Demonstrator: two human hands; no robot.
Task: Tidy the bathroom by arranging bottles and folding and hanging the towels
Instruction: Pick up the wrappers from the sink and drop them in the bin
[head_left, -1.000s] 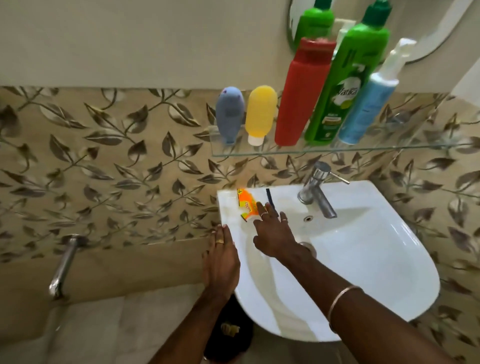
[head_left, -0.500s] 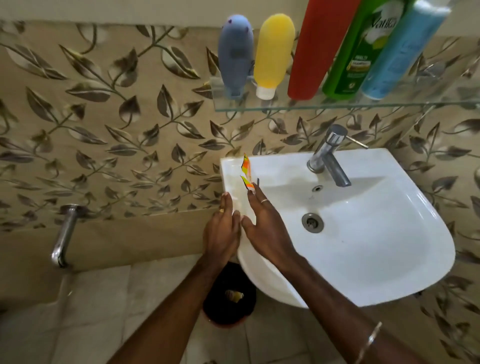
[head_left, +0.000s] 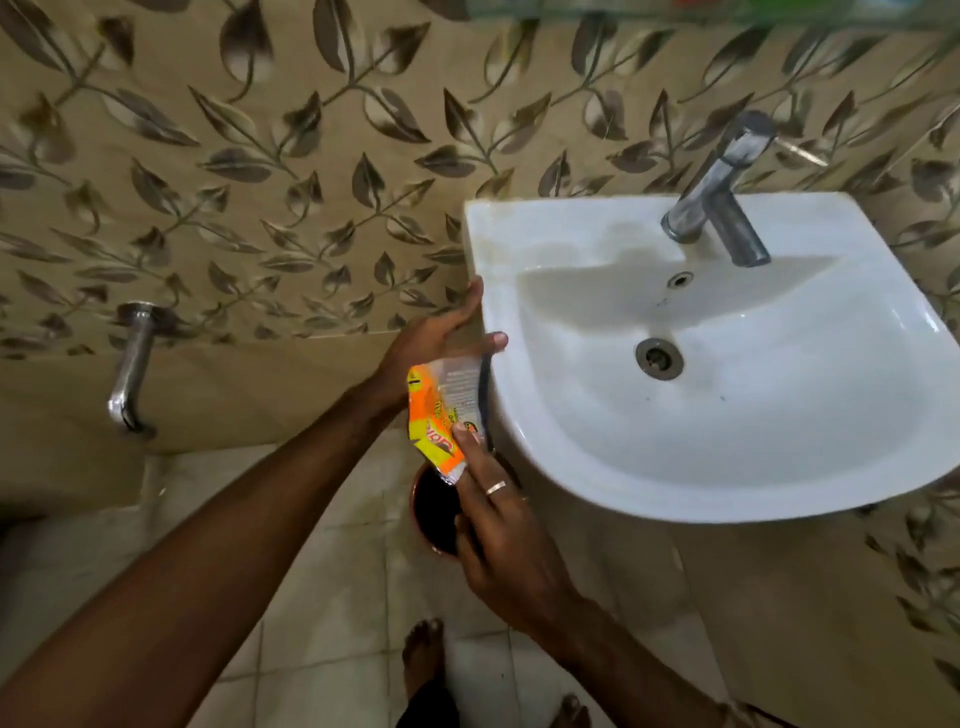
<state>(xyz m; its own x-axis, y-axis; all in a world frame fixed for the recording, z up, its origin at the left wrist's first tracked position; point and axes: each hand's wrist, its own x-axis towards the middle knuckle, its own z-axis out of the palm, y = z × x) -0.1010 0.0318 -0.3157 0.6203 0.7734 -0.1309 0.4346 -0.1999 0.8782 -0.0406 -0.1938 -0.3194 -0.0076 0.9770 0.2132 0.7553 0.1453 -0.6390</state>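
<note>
Wrapper (head_left: 441, 410), crinkled orange-yellow foil, pinched by right hand (head_left: 506, 540), left hand (head_left: 436, 338) open, glossy white sink (head_left: 779, 467).

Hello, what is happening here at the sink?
A person stands beside the white sink and clears rubbish from it. The right hand pinches an orange and yellow wrapper, together with a thin dark strip, beside the sink's left edge. The left hand is open beside the sink rim. A dark bin sits on the floor right below the wrapper, which is not dropped yet.
</note>
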